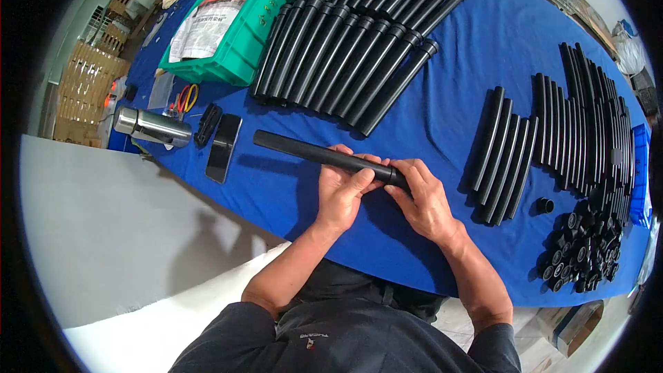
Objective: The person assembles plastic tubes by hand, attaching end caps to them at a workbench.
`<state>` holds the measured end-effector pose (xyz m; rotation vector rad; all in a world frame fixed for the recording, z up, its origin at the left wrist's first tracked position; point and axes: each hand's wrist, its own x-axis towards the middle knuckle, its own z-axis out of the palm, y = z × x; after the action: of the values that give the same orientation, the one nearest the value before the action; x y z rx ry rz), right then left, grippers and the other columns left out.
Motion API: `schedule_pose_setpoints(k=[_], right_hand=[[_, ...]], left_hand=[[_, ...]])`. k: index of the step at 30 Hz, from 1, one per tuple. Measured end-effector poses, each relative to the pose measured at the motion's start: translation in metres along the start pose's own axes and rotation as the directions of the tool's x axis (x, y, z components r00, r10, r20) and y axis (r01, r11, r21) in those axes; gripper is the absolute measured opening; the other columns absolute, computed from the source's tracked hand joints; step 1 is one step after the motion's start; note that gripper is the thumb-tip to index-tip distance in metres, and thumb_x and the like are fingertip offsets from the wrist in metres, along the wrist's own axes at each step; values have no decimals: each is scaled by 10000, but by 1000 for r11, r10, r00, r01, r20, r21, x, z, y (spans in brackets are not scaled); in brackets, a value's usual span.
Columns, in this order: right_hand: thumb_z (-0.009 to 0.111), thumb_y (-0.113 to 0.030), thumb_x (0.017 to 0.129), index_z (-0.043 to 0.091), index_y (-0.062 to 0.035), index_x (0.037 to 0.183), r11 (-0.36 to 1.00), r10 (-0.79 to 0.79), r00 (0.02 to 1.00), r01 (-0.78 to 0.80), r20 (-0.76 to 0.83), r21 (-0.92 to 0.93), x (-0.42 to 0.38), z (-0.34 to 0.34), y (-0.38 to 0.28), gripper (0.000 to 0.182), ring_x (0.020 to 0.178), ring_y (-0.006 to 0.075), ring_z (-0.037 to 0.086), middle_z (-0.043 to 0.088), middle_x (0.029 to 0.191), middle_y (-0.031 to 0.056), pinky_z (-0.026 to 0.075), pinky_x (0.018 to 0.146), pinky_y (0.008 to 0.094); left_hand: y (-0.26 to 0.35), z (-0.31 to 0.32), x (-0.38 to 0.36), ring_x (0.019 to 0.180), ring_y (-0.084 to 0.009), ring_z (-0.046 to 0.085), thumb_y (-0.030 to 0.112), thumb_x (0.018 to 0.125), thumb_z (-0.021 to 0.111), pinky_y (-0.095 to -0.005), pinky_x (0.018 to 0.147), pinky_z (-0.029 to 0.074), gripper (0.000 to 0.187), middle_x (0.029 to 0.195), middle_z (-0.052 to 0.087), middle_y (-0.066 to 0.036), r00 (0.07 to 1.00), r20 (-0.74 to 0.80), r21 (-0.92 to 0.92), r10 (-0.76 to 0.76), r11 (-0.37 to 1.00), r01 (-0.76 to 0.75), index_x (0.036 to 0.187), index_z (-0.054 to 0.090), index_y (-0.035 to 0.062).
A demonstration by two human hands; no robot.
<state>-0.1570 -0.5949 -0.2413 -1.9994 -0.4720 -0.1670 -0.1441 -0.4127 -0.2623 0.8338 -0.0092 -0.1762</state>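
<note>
A long black tube (290, 147) is held nearly level above the blue cloth, its free end pointing left. My left hand (343, 190) wraps round it towards the right end, thumb on the near side. At that right end, the fingers of my right hand (423, 197) close round a black cap (398, 177), which sits at the tube's end; the fingers partly hide it. Past my hands, capped black tubes (338, 62) lie side by side in two rows. To the right are thinner-looking plain tubes (507, 155) and a heap of loose black caps (583, 252).
Left of the tube lie a phone (224, 148), a black folding tool (208, 124), a steel flask (152, 127) and scissors (186, 99). A green crate (242, 48) with newspaper (214, 24) stands behind them. A blue bin (641, 176) is at the right edge.
</note>
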Motion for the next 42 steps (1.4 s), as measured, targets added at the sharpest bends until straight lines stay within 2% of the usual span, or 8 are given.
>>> schedule_pose_setpoints(k=[13,15,18,19,22,29,38,42], right_hand=[[742,-63,861,571,37,1214,994,-3,1000,1,-18,-107,-1,4,0,405,913,390,667,631,1054,207,574,776,452],[751,-75,861,577,38,1206,995,81,996,-78,43,-55,0,-5,-6,402,890,351,674,625,1005,187,572,762,422],[759,-95,875,587,36,1188,971,233,967,-238,104,31,5,-20,-2,381,833,254,685,628,915,139,564,727,357],[761,-102,881,591,35,1181,951,292,948,-301,123,64,5,-23,0,371,810,216,689,630,881,120,560,713,332],[758,-113,904,594,31,1168,751,412,894,-443,177,489,4,-12,8,342,770,131,682,644,818,71,550,684,285],[728,-126,933,589,32,1144,876,294,941,-336,169,347,0,-13,4,298,739,141,718,697,778,82,557,656,286],[720,-134,931,599,32,1134,877,320,945,-323,67,357,-3,-2,5,289,712,142,697,674,754,64,541,650,307],[724,-75,930,595,38,1116,914,285,956,-291,62,282,-2,-4,4,253,751,105,670,669,825,60,533,658,257]], left_hand=[[-2,2,-2,1086,-325,697,-1,925,703,-444,898,641,452,1146,675,-179,996,-81,71,-21,997,27,1255,419,119],[1,-7,4,1130,-342,678,47,938,704,-455,909,635,461,1198,661,-198,998,-24,116,-60,991,62,1301,427,108],[23,-16,12,1208,-356,635,72,969,664,-468,912,631,443,1279,629,-204,985,78,-21,-154,987,156,1357,452,91],[33,-18,12,1291,-387,574,98,994,621,-511,949,608,448,1346,595,-219,992,93,-20,-91,995,93,1411,457,92],[33,-41,12,1297,-395,569,89,993,620,-528,946,611,297,1298,620,-212,992,74,-185,-106,975,119,1273,522,93],[30,-44,8,1249,-400,605,148,1013,610,-508,904,636,217,1228,647,-207,990,78,-139,-118,982,128,1203,547,66],[24,-36,1,1236,-400,613,137,1017,599,-495,886,647,209,1216,651,-200,998,20,-142,-52,988,54,1206,547,65],[24,-37,3,1233,-399,615,133,1019,596,-498,890,645,214,1218,651,-199,998,33,-152,-59,986,63,1216,544,66]])
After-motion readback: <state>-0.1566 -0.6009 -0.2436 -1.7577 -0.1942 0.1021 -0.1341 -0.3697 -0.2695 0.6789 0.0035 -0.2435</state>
